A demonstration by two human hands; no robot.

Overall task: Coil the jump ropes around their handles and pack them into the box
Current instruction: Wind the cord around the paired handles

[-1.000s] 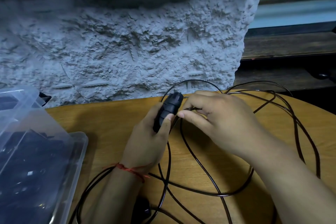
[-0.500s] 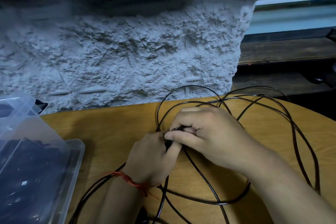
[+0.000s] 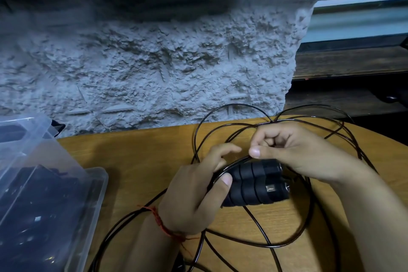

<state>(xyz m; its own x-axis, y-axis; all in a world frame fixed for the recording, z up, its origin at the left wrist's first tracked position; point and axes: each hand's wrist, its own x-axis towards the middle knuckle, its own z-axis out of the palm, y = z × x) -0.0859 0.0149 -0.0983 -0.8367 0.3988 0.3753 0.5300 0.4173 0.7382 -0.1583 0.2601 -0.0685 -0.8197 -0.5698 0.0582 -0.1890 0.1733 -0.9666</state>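
Nearest the camera, slack black cord (image 3: 287,243) of a jump rope lies in wide crossing loops on the wooden desk (image 3: 136,161), in front of the handles (image 3: 254,185) and running under both forearms. A red thread (image 3: 163,225) is tied around the left wrist, to the near left of the handles.

The left hand (image 3: 192,201) grips the handles from their left end, thumb pressed onto the upper one and the fingers (image 3: 223,150) curled around the far side. The two handles are black, held side by side just above the desk, each with ribbed foam bands and a shiny metal cap at its right end.

Just beyond the handles, the right hand (image 3: 293,152) pinches a strand of cord between thumb and forefinger, its other fingers curled in; the strand arcs down across the handles' left end.

Well to the left of the handles stands a clear plastic box (image 3: 97,187) holding dark things too dim to tell apart, its lid (image 3: 28,134) tilted up. More thin loops rise beyond the handles, against a rough grey wall (image 3: 154,68).
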